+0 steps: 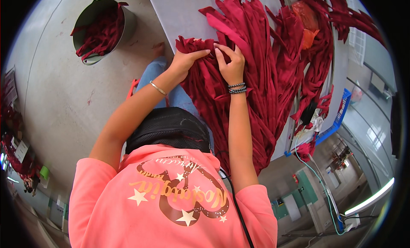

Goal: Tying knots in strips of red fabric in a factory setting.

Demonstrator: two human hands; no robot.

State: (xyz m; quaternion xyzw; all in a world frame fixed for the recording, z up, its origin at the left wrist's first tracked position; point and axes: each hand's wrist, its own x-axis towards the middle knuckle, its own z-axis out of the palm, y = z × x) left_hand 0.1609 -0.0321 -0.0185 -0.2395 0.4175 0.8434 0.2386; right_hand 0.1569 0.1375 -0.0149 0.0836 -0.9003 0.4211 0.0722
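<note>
Closest under the lens sat the coral-pink shirt [171, 205] with its glittery looping print and stars, and above it a black mesh pouch [168, 128] lay in the person's lap. Biggest of all on view was the grey table [179, 13], running up and to the right. Spread across it, and spilling off its near edge onto the lap, was the heap of dark red fabric strips [265, 77] — long, limp bands fanned out side by side. At the table's right end a blue tray [341, 111] showed under more red cloth. Off to the upper left, on the concrete floor, stood a grey bucket [124, 17] stuffed with the same red scraps.

Down to the hands now. The left hand [185, 60], thin bangle on its wrist, was curled over the bunched upper left corner of the heap, fingers bent and pinching into the folds. The right hand [230, 62], dark beaded bracelets at the wrist, lay just beside it, fingertips pressed down and gripping a strip near the same spot. Both hands nearly met, thumbs close together over the gathered cloth.
</note>
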